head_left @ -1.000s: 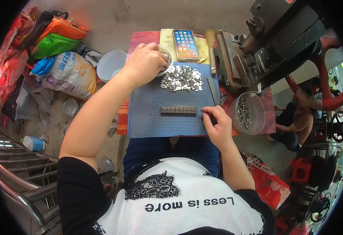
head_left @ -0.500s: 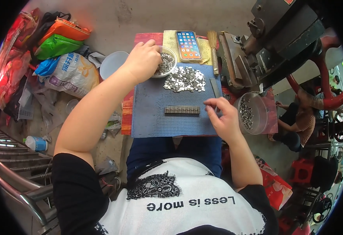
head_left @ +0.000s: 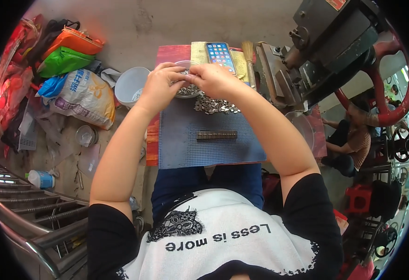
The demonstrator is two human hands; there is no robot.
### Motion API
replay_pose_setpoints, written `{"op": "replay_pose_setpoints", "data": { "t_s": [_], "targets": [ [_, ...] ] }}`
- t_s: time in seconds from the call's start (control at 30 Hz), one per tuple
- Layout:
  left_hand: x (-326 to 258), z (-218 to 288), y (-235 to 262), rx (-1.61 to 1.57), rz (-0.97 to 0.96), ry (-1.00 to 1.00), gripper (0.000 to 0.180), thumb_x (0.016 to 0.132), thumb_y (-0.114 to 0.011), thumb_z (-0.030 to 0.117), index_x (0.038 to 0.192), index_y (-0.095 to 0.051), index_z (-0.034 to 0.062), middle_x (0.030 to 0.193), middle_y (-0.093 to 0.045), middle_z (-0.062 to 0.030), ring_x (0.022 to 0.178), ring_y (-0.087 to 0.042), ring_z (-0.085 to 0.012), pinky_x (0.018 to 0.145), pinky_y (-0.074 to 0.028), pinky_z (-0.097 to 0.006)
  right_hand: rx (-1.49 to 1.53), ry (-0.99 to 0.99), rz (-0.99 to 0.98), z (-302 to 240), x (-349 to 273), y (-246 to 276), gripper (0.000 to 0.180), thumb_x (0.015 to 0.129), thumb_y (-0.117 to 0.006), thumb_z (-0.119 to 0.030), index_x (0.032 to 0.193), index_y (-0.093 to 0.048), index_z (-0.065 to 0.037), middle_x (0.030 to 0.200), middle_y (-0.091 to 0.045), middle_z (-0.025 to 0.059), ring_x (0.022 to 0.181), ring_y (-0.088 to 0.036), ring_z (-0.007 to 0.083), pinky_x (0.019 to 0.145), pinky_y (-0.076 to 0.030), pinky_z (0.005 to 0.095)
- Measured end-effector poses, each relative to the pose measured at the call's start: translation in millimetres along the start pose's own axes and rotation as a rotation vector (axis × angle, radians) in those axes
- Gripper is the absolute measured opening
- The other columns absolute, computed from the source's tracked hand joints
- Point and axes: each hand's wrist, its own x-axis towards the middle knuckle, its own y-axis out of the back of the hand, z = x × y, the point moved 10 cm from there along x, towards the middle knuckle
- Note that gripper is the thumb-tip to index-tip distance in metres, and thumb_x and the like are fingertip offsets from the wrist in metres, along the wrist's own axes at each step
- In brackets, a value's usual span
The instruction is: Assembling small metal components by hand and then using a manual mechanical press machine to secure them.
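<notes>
My left hand [head_left: 161, 86] and my right hand [head_left: 212, 80] meet over a clear round tub [head_left: 189, 96] of small metal pieces. On both, the thumb and fingers are pinched together with the fingertips nearly touching. Whatever sits between them is too small or hidden to make out. Just right of the tub, a loose pile of small shiny metal pieces [head_left: 216, 105] lies on the blue textured mat [head_left: 181, 151], partly behind my right forearm. Closer to me on the mat is a dark slotted metal bar [head_left: 216, 135], with neither hand touching it.
A phone [head_left: 220, 53] lies on yellow cloth beyond the pile, with a straw brush [head_left: 248, 50] beside it. A dark press machine [head_left: 326, 51] stands right. Another clear tub [head_left: 305, 128] is partly behind my right arm. Left are a white bucket [head_left: 130, 84] and bags [head_left: 80, 95].
My right hand has moved from beside the slotted bar up and left to the tub, meeting my left hand. The left hand has drawn slightly back toward me. The whole view has shifted a little.
</notes>
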Motion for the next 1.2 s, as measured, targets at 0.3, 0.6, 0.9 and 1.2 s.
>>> {"op": "replay_pose_setpoints", "data": {
  "t_s": [0.3,0.6,0.9,1.2],
  "targets": [
    [1,-3,-4,-0.103,-0.032,0.026,0.021,0.084,-0.072,0.017,0.103,-0.077,0.0079,0.111,-0.074,-0.0094,0.127,-0.056,-0.0287,0.104,-0.046,-0.042,0.059,0.013,-0.040,-4,11,-5,0.029,0.095,-0.058,-0.027,0.097,-0.070,0.000,0.097,-0.070,0.0221,0.095,-0.066,0.0401,0.083,-0.051,0.0461],
    [4,-19,-7,-0.428,-0.085,0.199,0.023,0.085,-0.073,0.012,0.107,-0.077,0.0077,0.120,-0.071,-0.0128,0.124,-0.060,-0.0267,0.103,-0.047,-0.038,0.085,0.219,0.148,-12,14,5,0.028,0.098,-0.061,-0.028,0.094,-0.065,-0.001,0.082,-0.067,0.0152,0.076,-0.064,0.0289,0.071,-0.049,0.0405],
    [1,-16,7,-0.467,0.082,0.149,0.020,0.087,-0.073,0.014,0.104,-0.077,0.0071,0.111,-0.074,-0.0126,0.126,-0.059,-0.0280,0.103,-0.046,-0.038,0.506,-0.150,0.125,26,26,-4,0.031,0.095,-0.071,-0.032,0.091,-0.071,-0.001,0.076,-0.063,-0.0022,0.071,-0.053,0.0069,0.063,-0.044,0.0271],
    [-2,-10,18,-0.077,0.201,0.134,0.019,0.083,-0.072,0.022,0.093,-0.079,0.0068,0.115,-0.070,-0.0223,0.116,-0.063,-0.0334,0.107,-0.040,-0.047,0.594,-0.161,0.198,31,25,-8,0.020,0.088,-0.077,-0.018,0.093,-0.073,0.001,0.082,-0.070,0.0016,0.072,-0.058,0.0054,0.063,-0.046,0.0232]
  ]
}}
